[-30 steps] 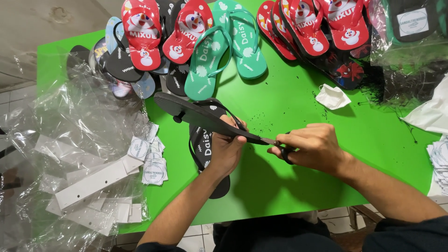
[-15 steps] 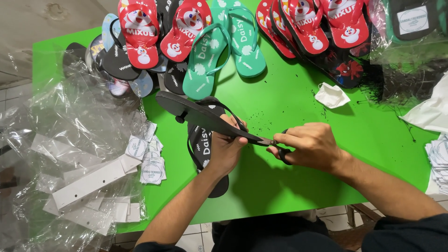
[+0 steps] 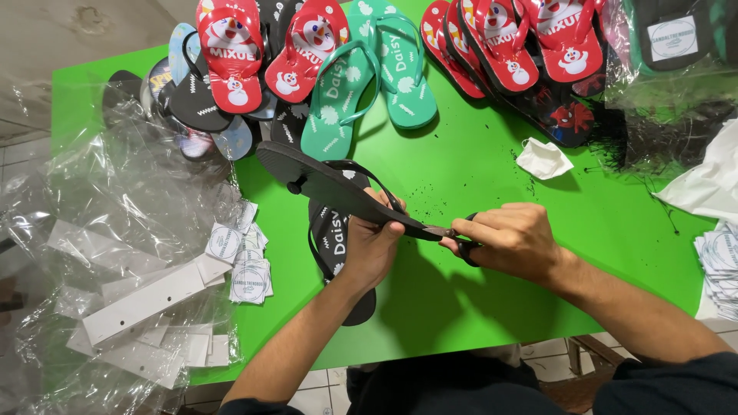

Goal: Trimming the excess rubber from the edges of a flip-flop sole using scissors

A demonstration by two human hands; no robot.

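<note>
Trimming a black flip-flop sole with scissors above a green tabletop.

Left hand (image 3: 377,246) is clenched on the black flip-flop (image 3: 330,184), its long axis running up-left from that grip; right hand (image 3: 511,240) grasps black scissors (image 3: 450,232), blades at the sole's near end. Bare tabletop (image 3: 492,315) lies below; another black flip-flop (image 3: 334,246) rests underneath.

The single head-worn camera looks steeply down, close over the bright green tabletop (image 3: 492,192), forearms entering from the lower frame.
</note>
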